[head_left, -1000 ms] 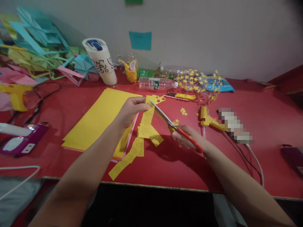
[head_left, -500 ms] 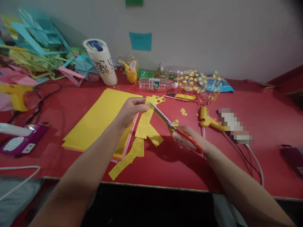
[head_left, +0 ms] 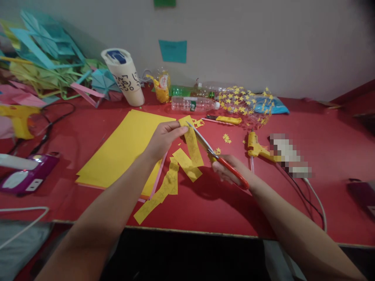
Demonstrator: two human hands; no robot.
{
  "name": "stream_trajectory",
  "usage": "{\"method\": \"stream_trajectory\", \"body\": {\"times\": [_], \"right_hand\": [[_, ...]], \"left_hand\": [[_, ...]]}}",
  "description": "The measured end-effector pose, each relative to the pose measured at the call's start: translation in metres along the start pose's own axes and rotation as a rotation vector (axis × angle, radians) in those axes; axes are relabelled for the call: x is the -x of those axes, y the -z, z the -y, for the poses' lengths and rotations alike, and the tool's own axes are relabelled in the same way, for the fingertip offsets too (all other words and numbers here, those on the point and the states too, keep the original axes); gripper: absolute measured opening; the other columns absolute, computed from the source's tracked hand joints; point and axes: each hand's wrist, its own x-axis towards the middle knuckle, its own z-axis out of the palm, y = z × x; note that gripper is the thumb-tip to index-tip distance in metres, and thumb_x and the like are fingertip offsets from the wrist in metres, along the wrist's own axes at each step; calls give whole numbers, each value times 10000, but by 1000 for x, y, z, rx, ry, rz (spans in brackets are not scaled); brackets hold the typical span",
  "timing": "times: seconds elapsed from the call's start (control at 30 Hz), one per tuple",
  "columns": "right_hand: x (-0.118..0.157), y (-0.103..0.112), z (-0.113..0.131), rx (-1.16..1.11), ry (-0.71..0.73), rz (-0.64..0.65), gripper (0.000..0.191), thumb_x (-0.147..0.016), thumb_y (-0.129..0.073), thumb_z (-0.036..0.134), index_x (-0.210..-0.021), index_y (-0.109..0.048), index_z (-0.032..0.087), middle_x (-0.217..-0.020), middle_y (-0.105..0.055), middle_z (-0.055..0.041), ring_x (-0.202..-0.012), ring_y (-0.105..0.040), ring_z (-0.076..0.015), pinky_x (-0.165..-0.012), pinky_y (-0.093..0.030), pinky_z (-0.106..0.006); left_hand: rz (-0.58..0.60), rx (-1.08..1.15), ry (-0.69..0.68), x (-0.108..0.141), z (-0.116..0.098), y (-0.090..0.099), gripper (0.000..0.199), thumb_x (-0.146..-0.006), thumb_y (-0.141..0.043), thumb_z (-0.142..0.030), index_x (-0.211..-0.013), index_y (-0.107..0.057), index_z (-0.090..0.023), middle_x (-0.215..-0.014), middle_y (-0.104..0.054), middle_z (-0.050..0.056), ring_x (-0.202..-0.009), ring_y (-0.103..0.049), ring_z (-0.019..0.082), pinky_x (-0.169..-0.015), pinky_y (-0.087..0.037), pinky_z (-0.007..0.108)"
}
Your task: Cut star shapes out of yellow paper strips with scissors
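Pinched in my left hand (head_left: 168, 136) is a yellow paper strip (head_left: 193, 146) with star outlines drawn on it. My right hand (head_left: 228, 168) is closed around red-handled scissors (head_left: 233, 171), whose blades reach the strip's upper end beside my left fingertips. Below lie more marked yellow strips (head_left: 164, 187), some overlapping. Small cut-out paper stars (head_left: 226, 138) are on the table to the right of the blades. Behind the held strip rests a yellow scrap with star-shaped holes (head_left: 199, 123).
A stack of yellow sheets (head_left: 117, 148) lies left on the red table (head_left: 205, 210). Farther back stand a white tumbler (head_left: 125, 78), a plastic bottle (head_left: 191, 104) and a utility knife (head_left: 228, 120). A yellow glue gun (head_left: 254, 146) lies right; folded paper shapes (head_left: 49, 47) fill the back left.
The held strip has turned, its lower end swinging right, uncovering more of the loose strips beneath. The hands and scissors stay nearly in place.
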Motion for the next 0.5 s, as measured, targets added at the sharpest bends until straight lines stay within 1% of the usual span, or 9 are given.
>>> {"method": "stream_trajectory", "body": {"times": [0.07, 0.13, 0.23, 0.33, 0.5], "right_hand": [[-1, -1, 0, -16, -5, 5, 498, -721, -564, 672, -604, -412, 212, -417, -379, 88, -336, -352, -62, -392, -338, -232], [-2, -2, 1, -41, -29, 14, 512, -729, -537, 699, -614, -430, 212, -376, -354, 102, -310, -339, -61, -404, -379, -244], [-2, -5, -1, -94, -33, 52, 536, -730, -510, 734, -632, -451, 211, -353, -333, 117, -286, -326, -57, -432, -437, -268], [-2, -8, -3, -139, 10, 68, 542, -742, -495, 744, -639, -451, 214, -349, -328, 122, -281, -316, -57, -447, -456, -276], [0, -14, -4, -159, 39, 53, 551, -764, -451, 756, -650, -452, 217, -325, -348, 114, -279, -326, -66, -466, -462, -280]], "left_hand": [[-9, -22, -20, 0, 2, -1, 211, -747, -623, -262, -559, -627, -166, -555, -599, -27, -566, -538, 82, -606, -432, 223], [-27, -67, -56, 1, 2, -3, 233, -759, -614, -264, -546, -617, -168, -552, -601, -24, -558, -537, 84, -597, -426, 228], [-82, -158, -99, 2, 2, -7, 277, -780, -596, -283, -528, -603, -170, -542, -591, -20, -546, -523, 84, -580, -412, 234], [-123, -174, -90, 4, 2, -11, 280, -790, -581, -300, -540, -602, -174, -544, -592, -13, -552, -530, 90, -579, -419, 238], [-135, -133, -64, 5, 0, -15, 265, -784, -573, -286, -545, -603, -176, -550, -595, -1, -565, -562, 101, -595, -457, 246]]}}
